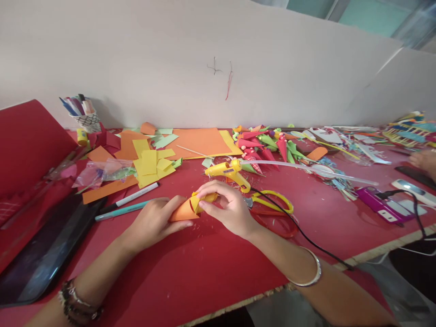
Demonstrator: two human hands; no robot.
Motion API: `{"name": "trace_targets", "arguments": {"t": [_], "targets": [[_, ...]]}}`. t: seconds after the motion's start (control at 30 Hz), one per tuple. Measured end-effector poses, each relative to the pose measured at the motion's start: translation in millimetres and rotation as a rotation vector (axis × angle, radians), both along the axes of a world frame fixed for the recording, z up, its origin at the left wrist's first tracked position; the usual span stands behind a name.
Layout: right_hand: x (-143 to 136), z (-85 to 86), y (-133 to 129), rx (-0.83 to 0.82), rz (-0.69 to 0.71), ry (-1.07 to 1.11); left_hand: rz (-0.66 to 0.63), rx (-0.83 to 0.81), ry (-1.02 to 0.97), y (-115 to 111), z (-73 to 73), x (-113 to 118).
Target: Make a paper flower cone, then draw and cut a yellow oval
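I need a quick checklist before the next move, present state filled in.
1. Left hand holding the orange paper: ok.
2. Right hand on the yellow paper: ok.
3. Glue gun well clear of right hand: not ok, just beyond it.
4. Glue stick in the gun: ok, protruding from its rear.
5. Black cable clear of yellow scissors handle: not ok, crosses it.
6. Glue gun's heat: cannot tell.

open tabletop (190, 268), glue gun (226, 170) beyond right hand (228, 206)

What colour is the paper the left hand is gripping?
The paper in the left hand is orange; it shows best in the head view.
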State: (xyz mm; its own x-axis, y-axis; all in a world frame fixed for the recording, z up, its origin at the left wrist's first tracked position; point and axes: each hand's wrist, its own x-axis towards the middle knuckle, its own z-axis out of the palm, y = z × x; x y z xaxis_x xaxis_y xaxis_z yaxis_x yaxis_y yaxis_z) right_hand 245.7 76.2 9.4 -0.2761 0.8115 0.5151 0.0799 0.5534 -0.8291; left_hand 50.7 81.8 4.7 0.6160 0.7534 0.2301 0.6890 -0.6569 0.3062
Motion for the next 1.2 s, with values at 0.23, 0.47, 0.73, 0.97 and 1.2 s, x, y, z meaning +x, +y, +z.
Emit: {"name": "trace_targets", "arguments": {"t": [0.23, 0.47, 0.73, 0.97, 1.2], "targets": [[0.4, 0.4, -0.8, 0.005, 0.004, -0.001, 0.001, -0.024, 0.011, -0.9, -0.5, -0.9], [0.2, 0.8, -0.7, -0.009, 0.003, -0.004, 0.035, -0.014, -0.005, -1.2, -3.8, -0.9], [0.5, -0.1, -0.5, 0.023, 0.003, -0.023, 0.028, -0.016, 0.004, -2.3, 0.7, 0.0], [0.9, 1.5, -0.2, 0.165, -0.036, -0.08, 0.068, -0.125, 0.032, -2.3, -4.3, -1.5], [0.9, 2.3, 0.4, 0.188, -0.043, -0.084, 0.077, -0.219, -0.009, -0.5, -5.7, 3.5]]}}
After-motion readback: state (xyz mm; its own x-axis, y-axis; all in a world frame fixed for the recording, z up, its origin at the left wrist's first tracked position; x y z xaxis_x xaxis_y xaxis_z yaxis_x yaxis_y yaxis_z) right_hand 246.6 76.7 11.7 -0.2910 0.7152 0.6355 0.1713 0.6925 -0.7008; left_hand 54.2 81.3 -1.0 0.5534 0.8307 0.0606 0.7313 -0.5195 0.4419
